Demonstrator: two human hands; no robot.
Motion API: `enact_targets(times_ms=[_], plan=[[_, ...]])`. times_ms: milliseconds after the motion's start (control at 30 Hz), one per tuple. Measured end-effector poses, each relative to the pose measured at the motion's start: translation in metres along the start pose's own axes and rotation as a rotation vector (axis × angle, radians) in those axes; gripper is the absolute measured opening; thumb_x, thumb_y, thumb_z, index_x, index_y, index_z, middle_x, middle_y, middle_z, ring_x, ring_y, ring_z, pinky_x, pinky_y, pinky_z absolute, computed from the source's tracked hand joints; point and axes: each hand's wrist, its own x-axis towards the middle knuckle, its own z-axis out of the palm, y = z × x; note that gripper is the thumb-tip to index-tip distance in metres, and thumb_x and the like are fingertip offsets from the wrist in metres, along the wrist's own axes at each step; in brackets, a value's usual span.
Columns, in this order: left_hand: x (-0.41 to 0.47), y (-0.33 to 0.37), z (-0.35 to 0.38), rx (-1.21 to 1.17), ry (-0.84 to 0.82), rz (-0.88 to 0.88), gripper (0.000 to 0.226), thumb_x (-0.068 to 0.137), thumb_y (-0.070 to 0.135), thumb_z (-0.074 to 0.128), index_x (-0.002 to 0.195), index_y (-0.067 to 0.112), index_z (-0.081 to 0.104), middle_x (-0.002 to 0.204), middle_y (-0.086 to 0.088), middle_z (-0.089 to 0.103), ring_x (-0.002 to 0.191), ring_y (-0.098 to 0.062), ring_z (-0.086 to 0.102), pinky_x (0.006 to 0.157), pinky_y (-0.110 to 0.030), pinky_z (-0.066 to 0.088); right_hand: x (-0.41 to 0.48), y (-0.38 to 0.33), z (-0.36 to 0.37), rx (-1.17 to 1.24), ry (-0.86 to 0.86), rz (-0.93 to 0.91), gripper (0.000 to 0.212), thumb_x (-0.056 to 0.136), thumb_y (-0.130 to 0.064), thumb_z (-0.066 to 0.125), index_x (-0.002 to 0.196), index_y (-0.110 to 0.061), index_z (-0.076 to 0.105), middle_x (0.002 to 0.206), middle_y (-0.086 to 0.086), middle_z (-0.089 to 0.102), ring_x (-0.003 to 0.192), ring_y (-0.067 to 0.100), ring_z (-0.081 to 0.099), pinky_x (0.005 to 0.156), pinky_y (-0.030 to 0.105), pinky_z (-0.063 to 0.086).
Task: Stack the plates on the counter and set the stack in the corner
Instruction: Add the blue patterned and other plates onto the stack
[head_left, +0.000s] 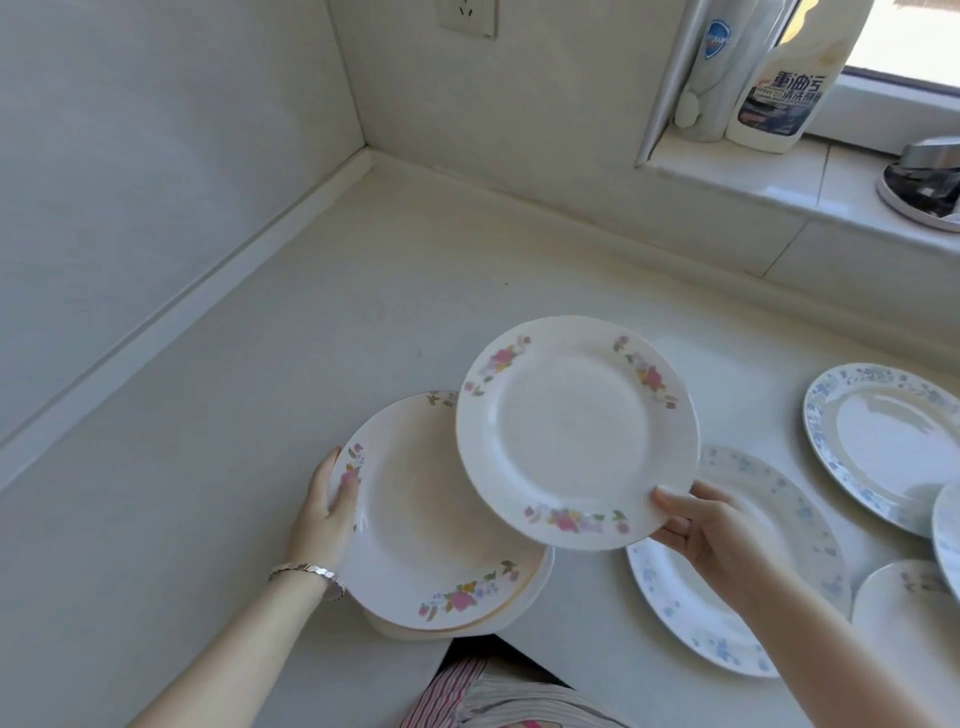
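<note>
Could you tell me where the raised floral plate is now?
Head view, centre: the raised plate is held by the right hand, above the stack the left hand grips.

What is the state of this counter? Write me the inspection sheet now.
Surface: pale counter with a dark speck.
Job's things: pink-flower plate held above pink-flower stack; blue-pattern plates lie at right.
Clutter: bottles on the sill.
Grips: left hand grips the stack's rim; right hand pinches the pink-flower plate.
Cables: nothing seen.
Surroundings: wall socket, window.
</note>
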Motion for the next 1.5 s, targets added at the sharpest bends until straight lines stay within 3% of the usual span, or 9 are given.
enact_targets(times_ms=[367, 467, 767, 900, 967, 1067, 1267, 1400, 1500], plan=[[0.000, 0.002, 0.000, -0.292, -0.034, -0.108, 0.044, 0.097, 0.019, 0.043, 0.140, 0.025, 0.039, 0.129, 0.001, 0.054, 0.112, -0.019, 0.054, 0.086, -0.029, 0.045, 0.009, 0.017, 0.045, -0.432, -0.077, 0.058, 0.016, 0.082, 0.005, 0.058, 0.090, -0.002, 0.070, 0.081, 0.016, 0.075, 0.070, 0.027, 0.072, 0.062, 0.033, 0.058], [0.001, 0.002, -0.001, -0.335, -0.048, -0.133, 0.042, 0.097, 0.017, 0.043, 0.139, 0.024, 0.041, 0.131, 0.000, 0.054, 0.116, -0.021, 0.054, 0.096, -0.033, 0.043, 0.005, 0.022, 0.053, -0.471, -0.070, 0.021, 0.017, 0.082, 0.005, 0.055, 0.081, -0.005, 0.069, 0.070, 0.009, 0.074, 0.061, 0.022, 0.071, 0.056, 0.030, 0.056], [0.003, 0.004, -0.002, -0.203, -0.052, -0.149, 0.047, 0.093, 0.049, 0.035, 0.136, 0.031, 0.042, 0.129, 0.009, 0.054, 0.120, -0.015, 0.052, 0.109, -0.040, 0.036, 0.007, 0.045, 0.074, -1.196, 0.111, -0.220, 0.046, 0.087, -0.047, 0.050, 0.056, -0.014, 0.038, 0.053, -0.004, 0.041, 0.047, 0.012, 0.035, 0.046, 0.024, 0.026], [-0.006, 0.010, -0.001, -0.210, -0.008, -0.119, 0.038, 0.095, 0.032, 0.043, 0.132, 0.028, 0.048, 0.124, 0.006, 0.058, 0.115, -0.017, 0.055, 0.103, -0.036, 0.041, 0.016, 0.046, 0.076, -1.302, 0.146, -0.157, 0.051, 0.083, -0.054, 0.051, 0.054, -0.016, 0.036, 0.051, -0.004, 0.041, 0.045, 0.012, 0.036, 0.042, 0.024, 0.023], [-0.006, 0.010, 0.000, -0.214, 0.027, -0.128, 0.036, 0.095, 0.024, 0.046, 0.131, 0.026, 0.049, 0.117, 0.005, 0.059, 0.111, -0.018, 0.056, 0.102, -0.037, 0.043, 0.022, 0.046, 0.073, -1.322, 0.150, -0.150, 0.043, 0.082, -0.059, 0.050, 0.069, -0.017, 0.047, 0.067, -0.004, 0.053, 0.059, 0.013, 0.050, 0.048, 0.025, 0.034], [-0.005, 0.011, 0.003, -0.167, 0.070, -0.120, 0.036, 0.094, 0.025, 0.046, 0.130, 0.023, 0.050, 0.113, 0.003, 0.060, 0.108, -0.019, 0.057, 0.099, -0.035, 0.043, 0.031, 0.059, 0.072, -1.016, 0.080, -0.180, 0.048, 0.088, -0.049, 0.047, 0.126, -0.021, 0.042, 0.122, 0.001, 0.052, 0.113, 0.019, 0.053, 0.092, 0.036, 0.046], [0.003, 0.017, 0.001, -0.024, 0.112, -0.091, 0.010, 0.094, 0.021, 0.044, 0.098, 0.017, 0.052, 0.099, -0.008, 0.059, 0.085, -0.024, 0.053, 0.061, -0.027, 0.037, 0.031, 0.064, 0.074, -0.820, -0.068, -0.223, 0.045, 0.096, -0.037, 0.038, 0.138, -0.022, 0.035, 0.134, -0.002, 0.048, 0.127, 0.015, 0.043, 0.105, 0.032, 0.035], [0.003, 0.024, 0.002, 0.106, 0.090, -0.090, 0.012, 0.095, 0.021, 0.040, 0.101, 0.014, 0.048, 0.101, -0.014, 0.058, 0.083, -0.026, 0.050, 0.069, -0.030, 0.034, 0.034, 0.052, 0.031, -1.249, 0.291, -0.290, 0.056, 0.090, -0.045, 0.048, 0.134, -0.012, 0.042, 0.136, 0.008, 0.047, 0.130, 0.023, 0.039, 0.104, 0.031, 0.031], [0.001, 0.031, 0.004, 0.215, 0.091, -0.108, 0.035, 0.094, 0.021, 0.041, 0.127, 0.009, 0.041, 0.120, -0.018, 0.056, 0.095, -0.032, 0.053, 0.076, -0.032, 0.037, 0.032, 0.056, 0.004, -1.703, 0.341, -0.045, 0.086, 0.082, -0.052, 0.054, 0.144, -0.005, 0.018, 0.150, 0.020, 0.023, 0.141, 0.034, 0.019, 0.114, 0.037, 0.018]])
